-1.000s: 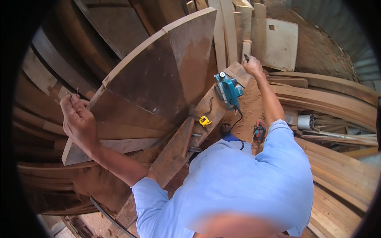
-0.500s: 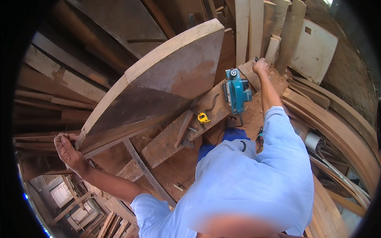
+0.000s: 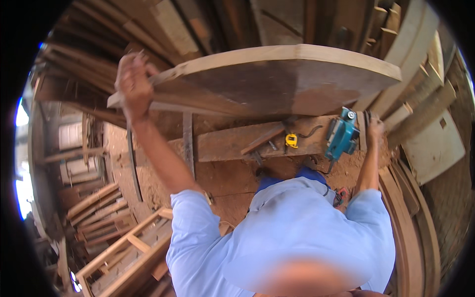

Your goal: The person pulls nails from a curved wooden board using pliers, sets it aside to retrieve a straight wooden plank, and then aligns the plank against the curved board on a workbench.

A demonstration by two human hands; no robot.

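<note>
Two hands: both on wood, one at each end of the work.
Shirt: light blue (image 3: 297,232), nearest, filling 6 o'clock.
Right hand: (image 3: 374,127) at 3 o'clock, resting by the end of the plank, just beside the planer; I cannot tell whether the fingers are curled or flat.
Electric planer: (image 3: 341,134) teal, lying on the plank's right end.
Tape measure: (image 3: 292,140) yellow, on the plank, just left of the planer.
Plank: (image 3: 222,143) flat and reddish, running from 9 to 3 o'clock under the tools.
Left hand: (image 3: 132,84) raised at 10 o'clock, fingers closed over the left edge of the board.
Curved board: (image 3: 267,79) large, dark-faced with a pale rounded edge, tilted up above the plank, spanning 10 to 2 o'clock.
Wooden frame: (image 3: 123,247) pale, lying on the ground at 8 o'clock.
Stacked timber: (image 3: 410,89) leaning lengths farthest out, from 12 to 3 o'clock.
</note>
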